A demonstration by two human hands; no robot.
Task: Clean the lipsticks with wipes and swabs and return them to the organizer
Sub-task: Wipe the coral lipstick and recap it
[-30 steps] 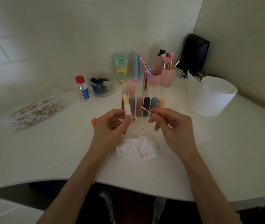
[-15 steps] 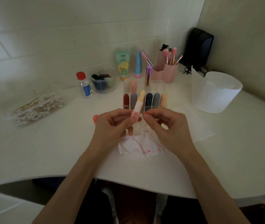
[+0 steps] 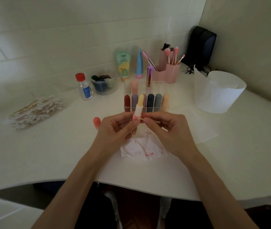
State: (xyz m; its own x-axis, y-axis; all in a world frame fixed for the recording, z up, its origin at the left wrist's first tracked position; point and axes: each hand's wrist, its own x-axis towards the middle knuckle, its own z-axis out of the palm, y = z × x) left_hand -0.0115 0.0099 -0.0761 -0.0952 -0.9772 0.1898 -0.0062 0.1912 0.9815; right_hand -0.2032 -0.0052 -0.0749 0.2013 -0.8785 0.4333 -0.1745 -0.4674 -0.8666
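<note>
My left hand [image 3: 115, 129] holds an uncapped lipstick [image 3: 139, 105] upright, its pale yellow stick above a white base. My right hand [image 3: 166, 129] pinches a cotton swab [image 3: 139, 119] whose pink-stained tip touches the lipstick's base. Just behind stands the clear organizer [image 3: 160, 108] with a row of several coloured lipsticks. A pink cap [image 3: 96, 123] stands on the table left of my left hand. A crumpled wipe [image 3: 141, 149] with red stains lies under my hands.
A bag of cotton swabs [image 3: 35, 109] lies at the left. A red-capped bottle [image 3: 84, 87], a clear jar [image 3: 104, 83], two tubes [image 3: 123, 65], a pink brush holder [image 3: 169, 68] and a white bin [image 3: 217, 91] stand behind. The curved table edge [image 3: 131, 184] runs near me.
My hands have come together. The lipstick has shifted right in front of the organizer, and the swab tip has moved from the air onto the lipstick's base.
</note>
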